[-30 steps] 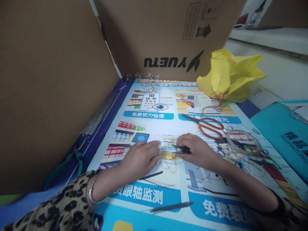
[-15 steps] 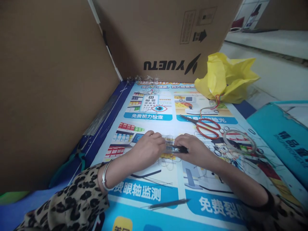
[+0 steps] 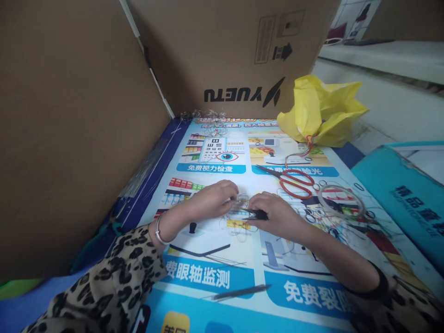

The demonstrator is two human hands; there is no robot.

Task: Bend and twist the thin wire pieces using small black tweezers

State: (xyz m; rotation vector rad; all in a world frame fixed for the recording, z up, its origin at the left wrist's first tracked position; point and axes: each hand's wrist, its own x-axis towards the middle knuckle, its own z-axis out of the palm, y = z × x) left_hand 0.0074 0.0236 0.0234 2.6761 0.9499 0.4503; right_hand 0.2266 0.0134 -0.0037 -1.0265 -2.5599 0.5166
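While the left hand (image 3: 215,200) has its fingers curled in, thumb and fingertips nearly meeting right at a thin wire piece (image 3: 242,203), it's too blurry to tell whether they're actually pinching it. The right hand (image 3: 279,213) is clearer: fingers wrapped around a dark pointed tool (image 3: 257,214), with its tips aimed left at that same wire piece. So the wire sits in the small gap between the two hands, over the middle of a printed poster (image 3: 204,312) that covers most of the surface. A few thin wire loops (image 3: 241,232) spread out just below it.

Moving out a bit, there's a bundle of dark thin rods (image 3: 241,292) lying nearer the person, and orange-handled scissors (image 3: 296,183) just past the right hand, blades pointing left. To the right of that hand there's a clear-looking coil (image 3: 360,210), with some little dark rings around it.

Farther out, a crumpled yellow thing (image 3: 317,111) sits at the back right with colored strands (image 3: 305,150) trailing from it, and a teal box (image 3: 385,180) is at the right edge. Big cardboard (image 3: 215,46) panels wall off the back and left, and a messy wire clump (image 3: 214,118) sits by the back one.
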